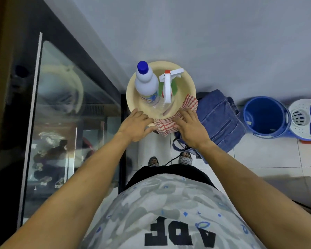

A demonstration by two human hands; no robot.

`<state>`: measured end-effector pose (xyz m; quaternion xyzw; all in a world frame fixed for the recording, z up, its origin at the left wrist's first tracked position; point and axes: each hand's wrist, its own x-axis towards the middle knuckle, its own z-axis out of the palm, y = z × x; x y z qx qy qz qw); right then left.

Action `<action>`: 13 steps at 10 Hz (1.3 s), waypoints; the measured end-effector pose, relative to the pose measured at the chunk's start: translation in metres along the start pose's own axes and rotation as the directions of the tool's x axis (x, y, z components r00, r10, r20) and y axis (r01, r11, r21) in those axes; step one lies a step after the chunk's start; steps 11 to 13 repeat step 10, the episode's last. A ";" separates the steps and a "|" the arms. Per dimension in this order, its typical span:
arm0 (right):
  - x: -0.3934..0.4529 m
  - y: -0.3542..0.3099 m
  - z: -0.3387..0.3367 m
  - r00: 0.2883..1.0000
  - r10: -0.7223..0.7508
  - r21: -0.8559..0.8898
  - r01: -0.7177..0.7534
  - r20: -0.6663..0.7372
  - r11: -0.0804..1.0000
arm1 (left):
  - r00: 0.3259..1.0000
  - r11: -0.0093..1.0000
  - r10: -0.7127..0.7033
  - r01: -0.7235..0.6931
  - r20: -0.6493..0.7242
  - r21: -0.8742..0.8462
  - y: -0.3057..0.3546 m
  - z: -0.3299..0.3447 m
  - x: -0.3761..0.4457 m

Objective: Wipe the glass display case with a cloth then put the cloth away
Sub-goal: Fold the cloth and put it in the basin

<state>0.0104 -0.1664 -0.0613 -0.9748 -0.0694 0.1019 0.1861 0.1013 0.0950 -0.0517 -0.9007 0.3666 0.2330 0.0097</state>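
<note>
Two bottles stand in the basin. Cloth drapes over its near rim. Display case left; bucket right.

Large dark letters, upside down from this view, apparently "ADF", on the person's camouflage shirt at 6 o'clock; bottle label unreadable

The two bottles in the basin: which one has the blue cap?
The white bottle on the left side of the cream basin has the blue screw cap. The spray bottle beside it has a white trigger head with a red part.
</note>
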 end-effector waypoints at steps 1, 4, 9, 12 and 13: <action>-0.003 -0.005 0.008 0.997 0.031 0.013 -0.030 -0.065 0.999 | 0.999 1.000 0.020 -0.021 0.039 0.017 -0.001 -0.009 0.003; -0.007 -0.006 0.015 0.992 0.071 0.000 -0.071 -0.105 0.997 | 0.998 0.998 0.051 -0.052 0.039 0.021 -0.003 -0.012 0.006; -0.020 -0.004 0.025 0.979 0.105 0.027 -0.102 -0.173 0.994 | 0.990 0.994 0.082 -0.089 -0.114 -0.056 -0.007 0.011 0.000; -0.022 0.001 0.030 0.986 0.068 0.042 -0.062 -0.155 0.997 | 0.985 0.984 0.141 -0.151 -0.102 -0.099 -0.016 0.019 0.007; -0.022 0.001 0.030 0.986 0.068 0.042 -0.062 -0.155 0.997 | 0.985 0.984 0.141 -0.151 -0.102 -0.099 -0.016 0.019 0.007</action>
